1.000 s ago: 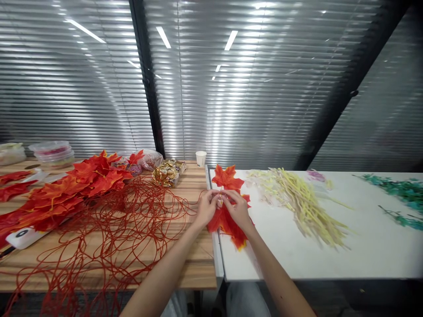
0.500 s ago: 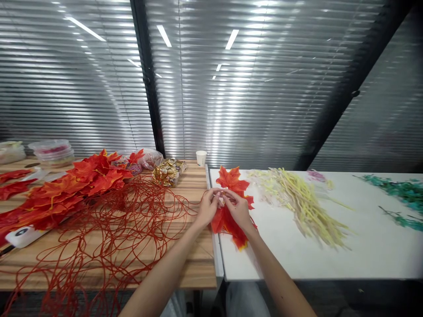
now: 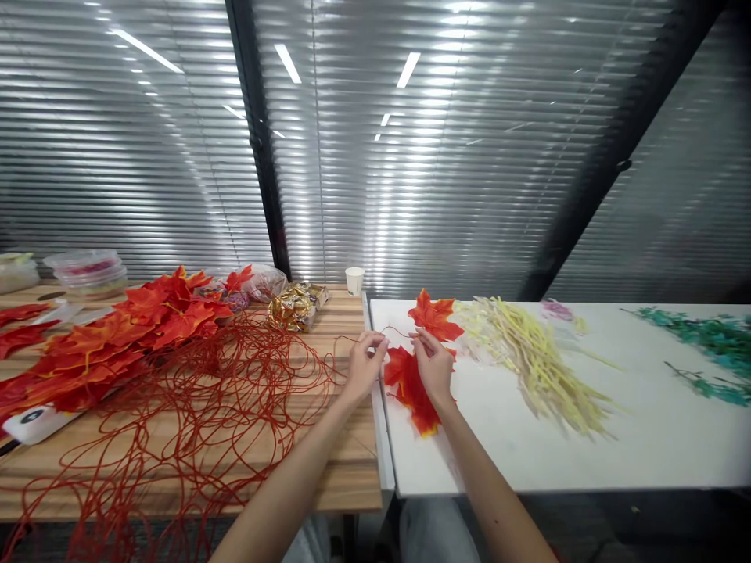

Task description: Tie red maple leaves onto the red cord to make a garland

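Note:
My left hand (image 3: 364, 364) is closed in a pinch on a thin red cord (image 3: 400, 331), which arcs across to the fingers of my right hand (image 3: 434, 367). That hand is pinched at the base of an artificial red maple leaf (image 3: 435, 314) with yellow edges, which stands out beyond the fingertips. The fingers hide the exact spot where cord and leaf meet. Below and between the hands, more red maple leaves (image 3: 415, 395) lie on the white table (image 3: 498, 465), partly covered by my right hand and wrist.
A loose tangle of red cord (image 3: 235, 391) spreads over the wooden table (image 3: 346, 489) and hangs off its front edge. Behind it are a maple-leaf pile (image 3: 141, 317), gold foil packaging (image 3: 296, 305) and a paper cup (image 3: 354, 281). Yellow stems (image 3: 537, 352) and green sprigs (image 3: 698, 336) lie right.
My hands have drawn apart, and a length of red cord now shows between them. The upper maple leaf has shifted right with my right hand.

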The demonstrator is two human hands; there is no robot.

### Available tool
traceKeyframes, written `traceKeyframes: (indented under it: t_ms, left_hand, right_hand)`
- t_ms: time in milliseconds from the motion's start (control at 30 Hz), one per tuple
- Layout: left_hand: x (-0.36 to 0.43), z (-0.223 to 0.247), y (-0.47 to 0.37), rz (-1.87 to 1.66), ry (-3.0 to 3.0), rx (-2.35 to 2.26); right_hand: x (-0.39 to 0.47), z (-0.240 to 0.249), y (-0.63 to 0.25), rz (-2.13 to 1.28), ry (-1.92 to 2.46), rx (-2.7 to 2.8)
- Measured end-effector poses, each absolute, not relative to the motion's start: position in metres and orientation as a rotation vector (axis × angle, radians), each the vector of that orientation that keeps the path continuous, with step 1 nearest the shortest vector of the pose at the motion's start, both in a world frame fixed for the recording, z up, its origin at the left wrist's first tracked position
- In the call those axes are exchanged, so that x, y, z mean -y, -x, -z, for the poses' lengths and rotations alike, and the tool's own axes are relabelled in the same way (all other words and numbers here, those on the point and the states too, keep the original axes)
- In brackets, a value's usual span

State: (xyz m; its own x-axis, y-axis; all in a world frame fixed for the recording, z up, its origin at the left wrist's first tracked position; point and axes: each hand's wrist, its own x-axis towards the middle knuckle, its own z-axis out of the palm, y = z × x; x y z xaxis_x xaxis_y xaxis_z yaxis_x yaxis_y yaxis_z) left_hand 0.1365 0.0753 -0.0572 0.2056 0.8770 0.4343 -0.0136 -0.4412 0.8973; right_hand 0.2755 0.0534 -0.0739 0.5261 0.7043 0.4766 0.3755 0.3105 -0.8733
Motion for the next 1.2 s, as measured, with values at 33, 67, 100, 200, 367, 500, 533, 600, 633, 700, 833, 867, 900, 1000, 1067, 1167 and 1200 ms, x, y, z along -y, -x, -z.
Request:
traceKeyframes:
  t_ms: [33, 67, 100, 200, 367, 500, 533, 600, 633, 700, 833, 867, 900, 1000, 1067, 1167, 1200]
  left_hand:
    - [-0.075, 0.057, -0.136, -1.363, -1.673, -0.828]
    - [-0.075, 0.057, -0.136, -1.374, -1.698, -0.837]
    - [-0.075, 0.056, -0.135, -1.381, -1.720, -0.852]
    - [-0.075, 0.055, -0.133, -1.394, -1.745, -0.931]
    - [-0.079, 0.061, -0.132, -1.418, -1.671, -1.036]
    - [-0.086, 0.069, -0.134, -1.483, -1.663, -1.016]
    - [-0.087, 0.070, -0.134, -1.493, -1.660, -1.007]
    - [-0.088, 0.071, -0.134, -1.509, -1.646, -0.987]
    - [-0.088, 0.071, -0.134, -1.519, -1.638, -0.981]
    - [-0.087, 0.069, -0.134, -1.526, -1.637, -0.986]
    - [-0.083, 0.067, -0.132, -1.504, -1.731, -0.978]
    - [-0.082, 0.066, -0.132, -1.502, -1.767, -0.966]
    - [-0.081, 0.066, -0.132, -1.501, -1.806, -0.952]
    - [-0.079, 0.065, -0.133, -1.472, -1.942, -0.911]
    - [-0.076, 0.064, -0.132, -1.446, -2.031, -0.897]
    - [-0.071, 0.062, -0.132, -1.385, -2.139, -0.872]
    - [-0.070, 0.061, -0.131, -1.355, -2.169, -0.851]
  right_hand:
    - [-0.054, 0.074, -0.277, -0.290, 1.303, 1.034]
    - [-0.054, 0.074, -0.279, -0.300, 1.305, 1.005]
    - [-0.054, 0.075, -0.280, -0.312, 1.305, 0.978]
    - [-0.055, 0.075, -0.284, -0.346, 1.300, 0.908]
    - [-0.059, 0.080, -0.288, -0.333, 1.299, 0.880]
    - [-0.062, 0.084, -0.290, -0.336, 1.305, 0.922]
    - [-0.063, 0.085, -0.290, -0.334, 1.313, 0.947]
    - [-0.065, 0.087, -0.290, -0.325, 1.331, 1.006]
    - [-0.066, 0.088, -0.290, -0.320, 1.338, 1.036]
    - [-0.067, 0.089, -0.289, -0.310, 1.351, 1.088]
    - [-0.065, 0.088, -0.287, -0.263, 1.369, 1.151]
    - [-0.064, 0.087, -0.286, -0.255, 1.375, 1.160]
    - [-0.063, 0.086, -0.285, -0.250, 1.383, 1.166]
    - [-0.060, 0.081, -0.282, -0.235, 1.391, 1.171]
    - [-0.058, 0.078, -0.279, -0.229, 1.359, 1.173]
    - [-0.055, 0.074, -0.274, -0.247, 1.284, 1.192]
    - [-0.054, 0.073, -0.272, -0.251, 1.264, 1.204]
